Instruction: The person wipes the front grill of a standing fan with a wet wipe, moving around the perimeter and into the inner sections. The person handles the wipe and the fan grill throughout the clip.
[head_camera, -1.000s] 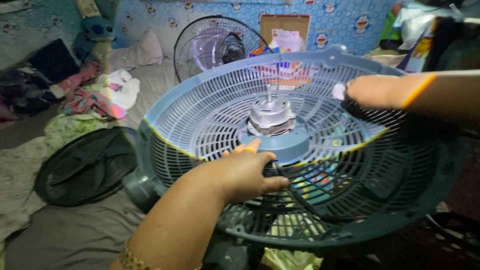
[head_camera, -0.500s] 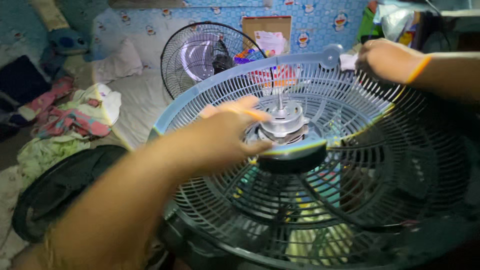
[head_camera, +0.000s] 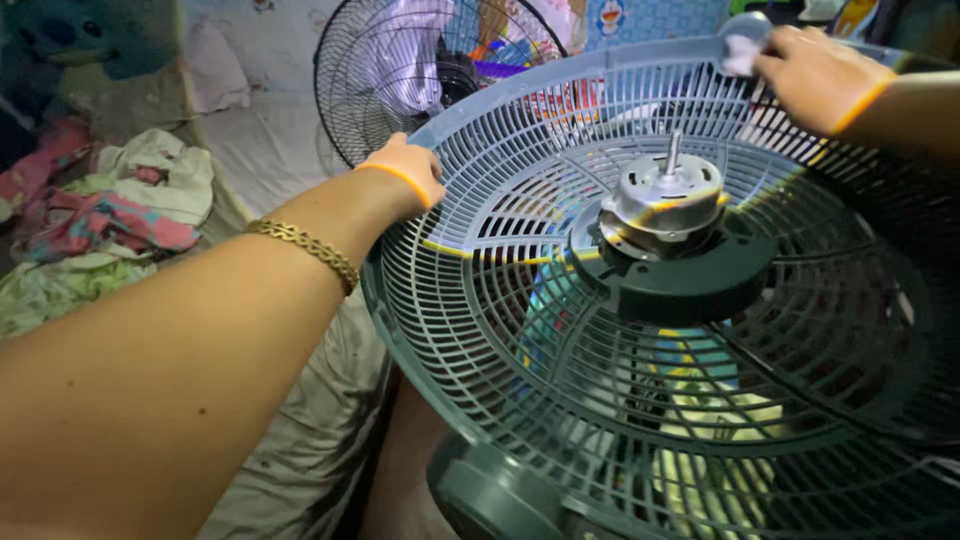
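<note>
Rear fan guard (head_camera: 560, 400), grey-blue plastic, round, ribbed in fine radial bars: the largest item, spreading to the right of and below the left hand (head_camera: 405, 172) and beneath the right hand (head_camera: 815, 75); its open face tilts up toward the viewer, its rim running from the near lower edge up to the far top edge. Motor (head_camera: 665, 200), silver metal on a dark round hub at the guard's centre: lies to the right of the left hand and below and left of the right hand, well apart from both; its thin shaft (head_camera: 675, 152) stands out from the motor, long axis pointing up and slightly away from the guard face. Left hand: rests on the guard's upper-left rim, fingers curled over the edge and closed on it; a gold chain bracelet (head_camera: 305, 250) sits on the wrist. Right hand: at the guard's top rim, fingers drawn together on a small white cloth (head_camera: 742, 55) pressed against the rim. Second fan (head_camera: 430, 70), dark wire cage, upright, stands beyond the left hand. Bedding (head_camera: 270, 150), pale sheet, lies under and left of the guard, with crumpled clothes (head_camera: 110, 215) in pink, white and green well to the left of the left hand. Wall (head_camera: 650, 18), blue patterned, behind both hands.
</note>
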